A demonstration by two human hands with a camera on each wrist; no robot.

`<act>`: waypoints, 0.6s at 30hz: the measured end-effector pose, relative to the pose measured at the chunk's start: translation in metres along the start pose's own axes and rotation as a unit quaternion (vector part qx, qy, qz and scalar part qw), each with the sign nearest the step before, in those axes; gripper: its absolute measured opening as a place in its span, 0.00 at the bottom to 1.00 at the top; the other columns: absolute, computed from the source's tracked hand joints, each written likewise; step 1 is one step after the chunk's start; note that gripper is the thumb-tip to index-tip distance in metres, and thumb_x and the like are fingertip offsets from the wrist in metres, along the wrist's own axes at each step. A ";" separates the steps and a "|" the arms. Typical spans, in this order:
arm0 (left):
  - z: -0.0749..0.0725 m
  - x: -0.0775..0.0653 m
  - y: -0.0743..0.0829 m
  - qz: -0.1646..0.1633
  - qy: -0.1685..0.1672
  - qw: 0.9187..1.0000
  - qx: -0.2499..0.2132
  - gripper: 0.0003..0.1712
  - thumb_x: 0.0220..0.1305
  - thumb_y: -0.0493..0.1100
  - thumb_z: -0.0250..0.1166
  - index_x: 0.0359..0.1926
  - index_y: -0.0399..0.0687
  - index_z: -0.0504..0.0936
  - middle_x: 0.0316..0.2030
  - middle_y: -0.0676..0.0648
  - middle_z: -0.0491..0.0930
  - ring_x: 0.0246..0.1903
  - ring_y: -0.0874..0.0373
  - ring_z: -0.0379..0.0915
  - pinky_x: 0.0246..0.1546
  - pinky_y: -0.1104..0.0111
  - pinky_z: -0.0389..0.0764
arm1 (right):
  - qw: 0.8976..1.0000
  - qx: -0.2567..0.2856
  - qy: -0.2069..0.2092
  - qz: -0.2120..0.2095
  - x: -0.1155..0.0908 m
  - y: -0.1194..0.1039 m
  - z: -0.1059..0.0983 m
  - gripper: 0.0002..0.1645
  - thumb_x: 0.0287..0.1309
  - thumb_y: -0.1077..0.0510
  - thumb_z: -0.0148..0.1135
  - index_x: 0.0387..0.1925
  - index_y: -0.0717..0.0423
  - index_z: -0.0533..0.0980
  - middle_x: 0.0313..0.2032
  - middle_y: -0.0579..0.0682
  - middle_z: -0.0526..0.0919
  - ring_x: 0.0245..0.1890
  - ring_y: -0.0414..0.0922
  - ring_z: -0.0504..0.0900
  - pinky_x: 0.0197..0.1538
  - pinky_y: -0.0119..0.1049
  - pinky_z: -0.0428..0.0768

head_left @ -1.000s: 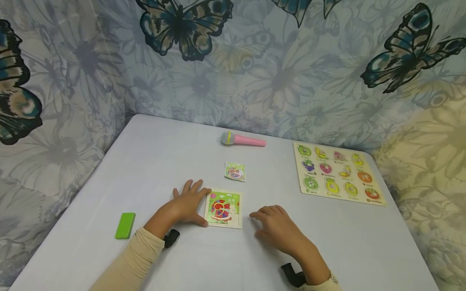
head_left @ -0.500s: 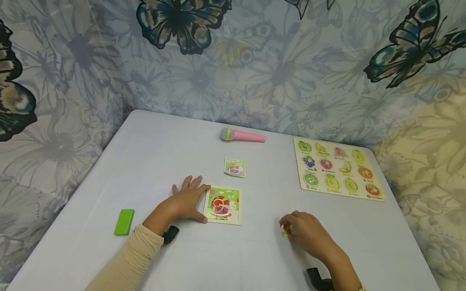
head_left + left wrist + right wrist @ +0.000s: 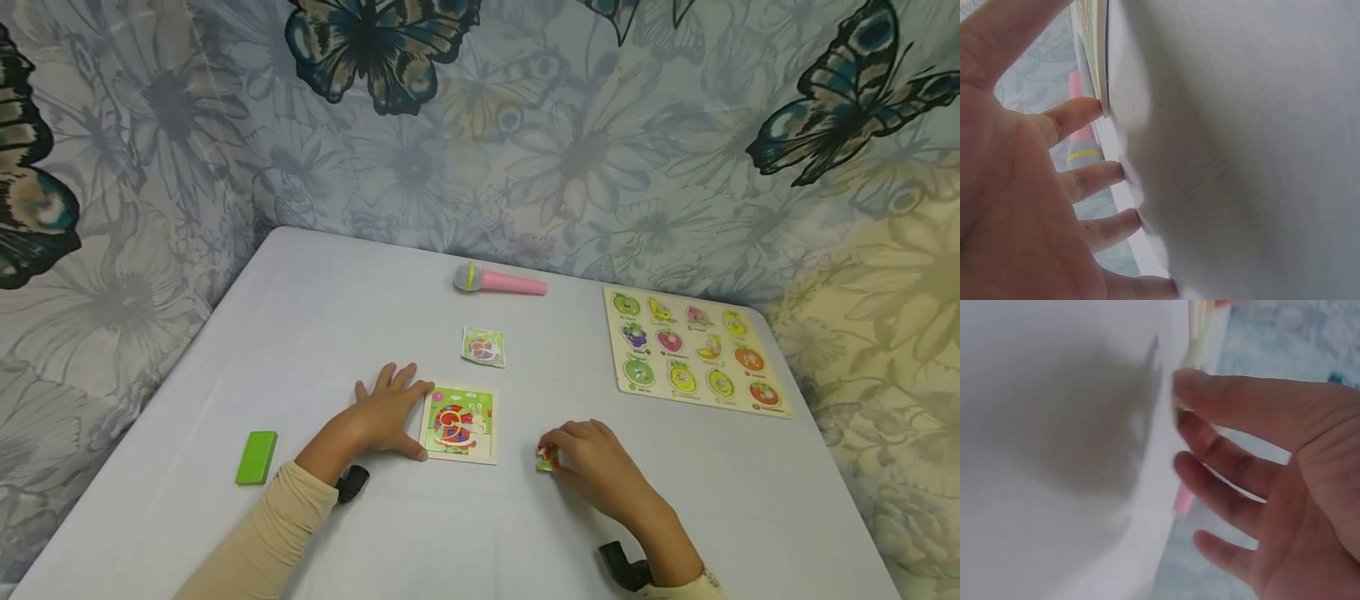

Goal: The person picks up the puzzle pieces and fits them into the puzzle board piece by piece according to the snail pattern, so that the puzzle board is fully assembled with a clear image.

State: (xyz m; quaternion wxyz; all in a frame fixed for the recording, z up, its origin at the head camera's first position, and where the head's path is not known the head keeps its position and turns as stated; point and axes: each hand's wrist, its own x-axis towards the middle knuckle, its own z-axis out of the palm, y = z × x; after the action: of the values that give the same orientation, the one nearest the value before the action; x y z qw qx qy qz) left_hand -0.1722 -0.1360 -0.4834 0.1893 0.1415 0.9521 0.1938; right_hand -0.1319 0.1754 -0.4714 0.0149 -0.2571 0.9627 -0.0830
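Note:
A square puzzle board (image 3: 459,423) with a red snail picture on green lies flat near the middle of the table. My left hand (image 3: 382,419) rests at its left side, fingers spread; thumb and index finger touch the board's edge. In the left wrist view, a fingertip meets the board's rim (image 3: 1102,75) while the other fingertips press on the white cloth. To the right of the board, my right hand (image 3: 600,471) pinches a small red and green puzzle piece (image 3: 546,458) between thumb and fingers. The right wrist view shows that piece mostly hidden behind the thumb.
Behind the puzzle board lies a small snail picture card (image 3: 483,346). A pink toy microphone (image 3: 513,283) is near the back edge. At the right sits a fruit board (image 3: 697,350), and a green block (image 3: 257,457) lies left of my left hand.
My right hand first moved right, away from the puzzle board, and took hold of the puzzle piece. It has since come back left with it. The left hand has stayed at the board.

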 end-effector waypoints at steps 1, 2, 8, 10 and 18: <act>0.000 0.001 0.000 0.000 -0.001 1.000 0.002 0.58 0.38 0.58 0.81 0.70 0.53 0.64 0.75 0.37 0.47 0.73 0.33 0.34 0.58 0.24 0.45 | 1.000 -0.003 0.009 -0.016 0.005 -0.005 0.001 0.20 0.40 0.62 0.79 0.39 0.50 0.83 0.38 0.43 0.85 0.44 0.45 0.80 0.60 0.51 0.71; 0.001 0.002 0.000 0.000 -0.002 1.000 0.003 0.58 0.38 0.58 0.81 0.70 0.53 0.64 0.75 0.37 0.47 0.73 0.33 0.34 0.58 0.24 0.45 | 0.999 -0.004 0.017 -0.030 0.010 -0.011 0.003 0.20 0.40 0.62 0.79 0.39 0.50 0.83 0.38 0.44 0.85 0.45 0.45 0.80 0.60 0.52 0.71; 0.004 0.007 0.004 0.003 -0.003 1.000 0.007 0.58 0.38 0.59 0.81 0.70 0.53 0.64 0.75 0.38 0.47 0.73 0.33 0.34 0.58 0.25 0.45 | 0.994 -0.010 0.046 -0.097 0.036 -0.034 0.013 0.14 0.45 0.58 0.77 0.37 0.49 0.84 0.38 0.45 0.85 0.45 0.46 0.81 0.60 0.55 0.71; 0.005 0.008 0.006 0.006 -0.002 1.000 0.008 0.58 0.38 0.59 0.80 0.70 0.53 0.64 0.75 0.38 0.47 0.73 0.34 0.34 0.58 0.25 0.45 | 0.993 -0.015 0.046 -0.106 0.041 -0.037 0.017 0.13 0.45 0.57 0.77 0.36 0.49 0.85 0.37 0.45 0.85 0.44 0.46 0.81 0.59 0.55 0.72; 0.008 0.006 0.013 0.012 -0.007 1.000 0.004 0.58 0.38 0.59 0.81 0.70 0.52 0.64 0.75 0.38 0.47 0.73 0.33 0.34 0.59 0.25 0.44 | 0.994 -0.021 0.041 -0.101 0.038 -0.037 0.026 0.12 0.45 0.55 0.77 0.35 0.46 0.86 0.34 0.42 0.84 0.41 0.44 0.80 0.58 0.50 0.73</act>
State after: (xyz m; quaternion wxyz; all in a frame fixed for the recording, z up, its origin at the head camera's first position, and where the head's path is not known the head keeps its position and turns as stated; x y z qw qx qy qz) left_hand -0.1715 -0.1199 -0.4865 0.1933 0.1545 0.9498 0.1912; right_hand -0.1450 0.1211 -0.4903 -0.0386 -0.3501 0.9330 -0.0743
